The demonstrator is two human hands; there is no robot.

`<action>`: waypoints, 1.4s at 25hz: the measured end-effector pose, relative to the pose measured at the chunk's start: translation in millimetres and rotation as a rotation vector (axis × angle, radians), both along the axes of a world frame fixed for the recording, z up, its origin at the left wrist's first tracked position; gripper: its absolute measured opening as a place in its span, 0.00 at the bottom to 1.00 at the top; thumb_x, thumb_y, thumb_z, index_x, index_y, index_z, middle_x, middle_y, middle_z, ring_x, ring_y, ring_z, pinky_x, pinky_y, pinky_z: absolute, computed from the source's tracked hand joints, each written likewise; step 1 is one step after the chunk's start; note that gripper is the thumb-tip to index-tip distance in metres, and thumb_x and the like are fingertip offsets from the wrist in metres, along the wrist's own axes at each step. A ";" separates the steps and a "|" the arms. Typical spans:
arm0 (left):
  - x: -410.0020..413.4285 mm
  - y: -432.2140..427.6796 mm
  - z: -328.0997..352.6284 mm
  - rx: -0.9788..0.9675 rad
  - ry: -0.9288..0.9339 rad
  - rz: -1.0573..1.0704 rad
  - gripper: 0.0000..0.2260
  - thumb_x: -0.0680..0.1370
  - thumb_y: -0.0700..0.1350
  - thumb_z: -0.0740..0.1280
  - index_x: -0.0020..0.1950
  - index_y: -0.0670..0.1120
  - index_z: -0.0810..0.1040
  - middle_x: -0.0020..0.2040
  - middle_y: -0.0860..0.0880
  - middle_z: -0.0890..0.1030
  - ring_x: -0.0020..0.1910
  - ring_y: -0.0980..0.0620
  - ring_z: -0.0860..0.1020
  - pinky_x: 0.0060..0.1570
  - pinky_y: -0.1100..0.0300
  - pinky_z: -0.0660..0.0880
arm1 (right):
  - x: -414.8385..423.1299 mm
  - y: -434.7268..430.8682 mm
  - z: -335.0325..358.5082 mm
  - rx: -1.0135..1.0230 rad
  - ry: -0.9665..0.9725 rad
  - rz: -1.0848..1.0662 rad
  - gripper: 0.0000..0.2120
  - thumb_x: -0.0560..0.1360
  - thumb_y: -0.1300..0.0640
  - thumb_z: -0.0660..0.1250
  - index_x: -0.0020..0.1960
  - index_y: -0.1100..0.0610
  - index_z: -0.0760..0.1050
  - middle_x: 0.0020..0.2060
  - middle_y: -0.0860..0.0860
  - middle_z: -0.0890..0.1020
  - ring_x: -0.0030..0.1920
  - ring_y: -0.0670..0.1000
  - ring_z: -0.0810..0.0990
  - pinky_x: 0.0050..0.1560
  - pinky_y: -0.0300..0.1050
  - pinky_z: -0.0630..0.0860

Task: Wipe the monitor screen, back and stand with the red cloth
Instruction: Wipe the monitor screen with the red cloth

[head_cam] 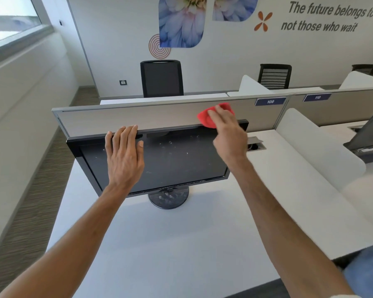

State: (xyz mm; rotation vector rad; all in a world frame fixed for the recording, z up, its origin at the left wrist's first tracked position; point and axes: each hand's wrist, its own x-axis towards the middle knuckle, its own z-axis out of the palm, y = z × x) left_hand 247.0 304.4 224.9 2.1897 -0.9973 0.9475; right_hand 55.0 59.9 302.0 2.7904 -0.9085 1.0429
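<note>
Fingers [219,112] of right hand [229,138] around red cloth [204,119] at monitor [170,162] top

Glossy dusty monitor screen [170,160]; soft red cloth [207,119].

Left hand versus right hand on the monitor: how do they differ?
The left hand is bare; the right hand holds the red cloth. The left hand lies with straight fingers over the top edge of the monitor, left of centre; the right hand is at its top right corner. Both reach the top edge.
</note>
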 end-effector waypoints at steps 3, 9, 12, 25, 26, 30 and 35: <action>1.7 2.1 0.4 -0.001 -0.006 -0.007 0.20 0.91 0.46 0.59 0.82 0.42 0.71 0.76 0.42 0.76 0.79 0.38 0.72 0.85 0.39 0.58 | 17.7 14.0 -25.4 -0.047 0.101 0.067 0.39 0.70 0.70 0.77 0.79 0.54 0.72 0.77 0.52 0.75 0.78 0.59 0.71 0.74 0.63 0.75; -0.7 3.5 1.0 0.001 -0.021 -0.010 0.19 0.92 0.45 0.58 0.82 0.42 0.72 0.76 0.43 0.76 0.78 0.39 0.73 0.85 0.40 0.59 | -3.4 -24.8 -41.3 0.017 0.030 -0.111 0.39 0.69 0.71 0.76 0.78 0.55 0.71 0.75 0.53 0.76 0.80 0.59 0.68 0.74 0.66 0.73; -1.9 5.0 1.8 0.009 -0.017 -0.016 0.19 0.92 0.46 0.58 0.82 0.42 0.72 0.76 0.43 0.77 0.78 0.40 0.73 0.85 0.40 0.59 | -18.8 -48.6 -34.7 0.101 -0.024 -0.179 0.38 0.69 0.74 0.75 0.76 0.56 0.72 0.74 0.54 0.76 0.79 0.60 0.69 0.69 0.67 0.77; 1.3 11.8 3.7 0.026 0.029 -0.028 0.19 0.92 0.47 0.58 0.83 0.43 0.72 0.77 0.45 0.77 0.79 0.40 0.72 0.85 0.40 0.59 | 42.1 52.2 -48.4 -0.128 0.046 0.105 0.41 0.70 0.66 0.76 0.81 0.52 0.70 0.78 0.50 0.73 0.81 0.58 0.67 0.80 0.66 0.64; 2.0 14.0 4.2 0.039 0.025 -0.043 0.19 0.92 0.47 0.58 0.83 0.44 0.72 0.77 0.45 0.77 0.79 0.41 0.72 0.86 0.40 0.59 | 34.6 40.9 -49.9 -0.106 0.031 0.070 0.41 0.69 0.67 0.75 0.80 0.52 0.71 0.78 0.50 0.74 0.81 0.58 0.67 0.79 0.65 0.66; 2.5 20.0 7.8 0.075 0.036 -0.079 0.20 0.93 0.48 0.56 0.84 0.45 0.71 0.80 0.46 0.75 0.81 0.42 0.71 0.86 0.41 0.59 | -1.8 -9.6 -48.6 0.102 -0.119 -0.096 0.42 0.69 0.77 0.71 0.80 0.55 0.70 0.79 0.50 0.71 0.83 0.57 0.63 0.68 0.64 0.80; 11.4 34.9 13.8 0.148 0.043 -0.138 0.23 0.93 0.52 0.53 0.86 0.46 0.68 0.83 0.46 0.73 0.84 0.44 0.68 0.88 0.45 0.57 | 8.0 -13.9 -38.8 0.258 -0.333 -0.134 0.41 0.73 0.78 0.69 0.82 0.56 0.67 0.80 0.53 0.71 0.83 0.59 0.63 0.75 0.66 0.73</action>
